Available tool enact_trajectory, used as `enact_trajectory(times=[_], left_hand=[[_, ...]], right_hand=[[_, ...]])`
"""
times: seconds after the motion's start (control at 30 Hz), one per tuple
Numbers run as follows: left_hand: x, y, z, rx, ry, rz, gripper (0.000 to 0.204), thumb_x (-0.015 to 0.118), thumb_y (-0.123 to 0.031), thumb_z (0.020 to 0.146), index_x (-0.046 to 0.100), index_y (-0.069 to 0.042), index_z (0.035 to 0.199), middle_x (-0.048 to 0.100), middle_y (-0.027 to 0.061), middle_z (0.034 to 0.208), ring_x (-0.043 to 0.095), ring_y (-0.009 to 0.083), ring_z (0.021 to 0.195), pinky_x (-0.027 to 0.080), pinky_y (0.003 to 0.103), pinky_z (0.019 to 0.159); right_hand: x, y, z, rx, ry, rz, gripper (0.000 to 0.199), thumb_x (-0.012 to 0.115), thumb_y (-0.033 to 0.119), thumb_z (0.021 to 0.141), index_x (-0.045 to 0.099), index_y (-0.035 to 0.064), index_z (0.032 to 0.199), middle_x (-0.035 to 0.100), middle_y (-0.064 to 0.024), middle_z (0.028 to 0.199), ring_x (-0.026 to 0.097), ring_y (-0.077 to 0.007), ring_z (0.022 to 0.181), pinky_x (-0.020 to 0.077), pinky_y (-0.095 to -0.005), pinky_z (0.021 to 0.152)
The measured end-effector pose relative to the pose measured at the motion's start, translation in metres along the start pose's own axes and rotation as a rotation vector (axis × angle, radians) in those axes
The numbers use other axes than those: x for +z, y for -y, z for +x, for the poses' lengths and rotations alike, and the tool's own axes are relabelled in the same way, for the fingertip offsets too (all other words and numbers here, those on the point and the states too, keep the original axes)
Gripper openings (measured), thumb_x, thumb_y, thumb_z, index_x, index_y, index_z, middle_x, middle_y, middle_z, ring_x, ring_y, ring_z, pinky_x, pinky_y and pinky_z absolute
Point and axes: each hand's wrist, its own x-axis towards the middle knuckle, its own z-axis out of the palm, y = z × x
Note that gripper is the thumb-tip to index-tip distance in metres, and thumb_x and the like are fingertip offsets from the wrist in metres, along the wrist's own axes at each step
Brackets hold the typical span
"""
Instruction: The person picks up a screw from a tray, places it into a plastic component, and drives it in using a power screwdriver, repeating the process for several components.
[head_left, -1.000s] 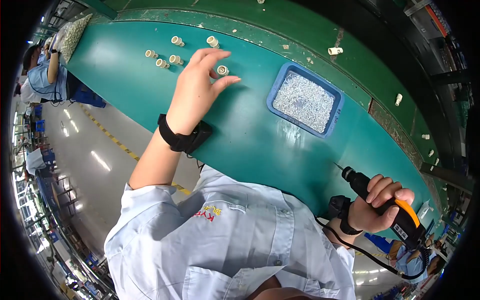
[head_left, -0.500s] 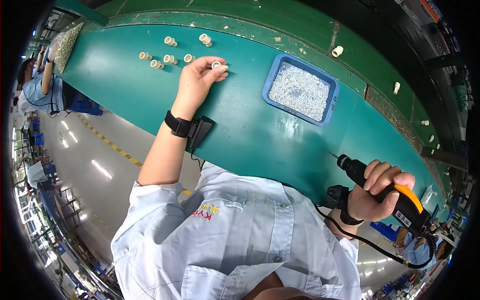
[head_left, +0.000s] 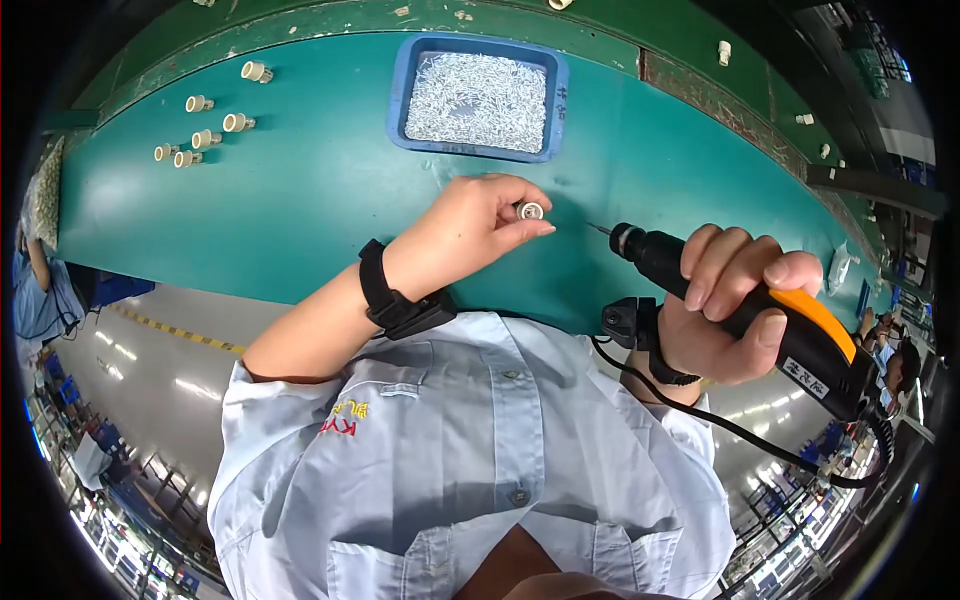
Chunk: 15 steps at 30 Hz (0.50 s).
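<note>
Between the thumb and fingers of my left hand [head_left: 480,220] is a small cream-coloured round fitting [head_left: 530,211], its open end facing up. My right hand [head_left: 735,295] is wrapped around a black and orange electric screwdriver [head_left: 660,258]. Its thin bit points left toward the fitting, with a gap between them. Beyond my left hand stands a blue tray [head_left: 400,118] holding many small silvery screws [head_left: 475,100]. Several similar cream fittings [head_left: 238,122] lie on the green tabletop [head_left: 320,190] at the far left.
A raised green ledge [head_left: 590,30] runs along the table's far side, with a few loose white fittings [head_left: 724,52] on it. The screwdriver's black cable [head_left: 740,437] loops below my right hand. A bag of pale parts [head_left: 46,200] sits at the left end, near another person.
My left hand has carried the fitting away from the group at the left, rightward and nearer to me. The screwdriver's bit is now close to it. The whole view has shifted right.
</note>
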Motion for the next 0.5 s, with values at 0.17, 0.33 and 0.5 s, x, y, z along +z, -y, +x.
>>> enact_trajectory(times=[0.17, 0.33, 0.5], left_hand=[[0.002, -0.001, 0.0, 0.071, -0.033, 0.009, 0.023, 0.073, -0.011, 0.081, 0.065, 0.0, 0.1, 0.065, 0.0103, 0.082, 0.063, 0.0127, 0.063, 0.05, 0.026, 0.057], [-0.002, -0.012, -0.002, 0.06, -0.015, 0.041, 0.021, 0.072, -0.012, 0.082, 0.065, -0.001, 0.099, 0.064, 0.0095, 0.082, 0.063, 0.0136, 0.062, 0.049, 0.026, 0.055], [-0.023, -0.037, 0.001, 0.163, -0.172, 0.22, 0.018, 0.072, -0.004, 0.081, 0.066, -0.003, 0.098, 0.062, 0.0023, 0.081, 0.055, 0.0044, 0.063, 0.045, 0.02, 0.058]], right_hand=[[-0.003, -0.002, 0.001, 0.003, 0.015, 0.016, 0.034, 0.066, 0.031, 0.088, 0.046, 0.0073, 0.103, 0.05, -0.003, 0.061, 0.05, -0.0161, 0.05, 0.0411, -0.0306, 0.052], [-0.003, -0.002, 0.002, 0.006, 0.03, 0.017, 0.035, 0.066, 0.031, 0.088, 0.046, 0.0074, 0.103, 0.051, -0.003, 0.061, 0.05, -0.0163, 0.05, 0.0419, -0.0308, 0.052], [-0.006, -0.003, 0.002, -0.012, 0.031, 0.021, 0.034, 0.065, 0.031, 0.088, 0.045, 0.0073, 0.103, 0.051, -0.0033, 0.061, 0.051, -0.0163, 0.05, 0.0427, -0.031, 0.053]])
